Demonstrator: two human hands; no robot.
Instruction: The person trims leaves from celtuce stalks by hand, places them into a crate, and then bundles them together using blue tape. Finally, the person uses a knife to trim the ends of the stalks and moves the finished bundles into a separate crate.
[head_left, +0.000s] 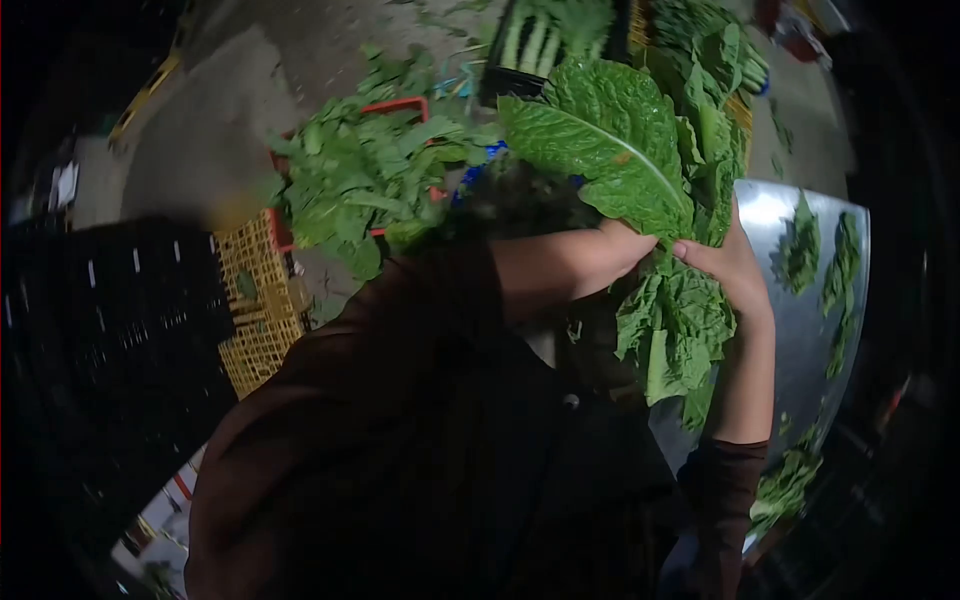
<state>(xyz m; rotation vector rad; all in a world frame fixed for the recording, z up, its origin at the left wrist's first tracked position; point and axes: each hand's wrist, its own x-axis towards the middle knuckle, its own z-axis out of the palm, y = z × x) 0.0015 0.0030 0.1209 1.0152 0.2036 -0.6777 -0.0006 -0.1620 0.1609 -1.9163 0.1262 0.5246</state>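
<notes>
Up at the right of the head view I hold a bunch of crinkled, pale-ribbed lettuce [690, 330] that looks like romaine. My right hand [730, 265] wraps round its side, thumb across the stems. From the left, my left hand [630, 243] closes at the base of a large broad leaf [610, 140], which fans out up and left with a small brown spot near its rib. Its fingers are partly hidden by the leaves. Other leaves hang below both hands, in front of my dark clothing.
A red crate [425, 105] heaped with loose leaves stands at the left, near a yellow crate [260, 300]. A black crate [490, 85] at the top holds thick pale-stemmed greens. On the right, a metal table [790, 360] carries scattered leaves. Leaf scraps lie on the floor.
</notes>
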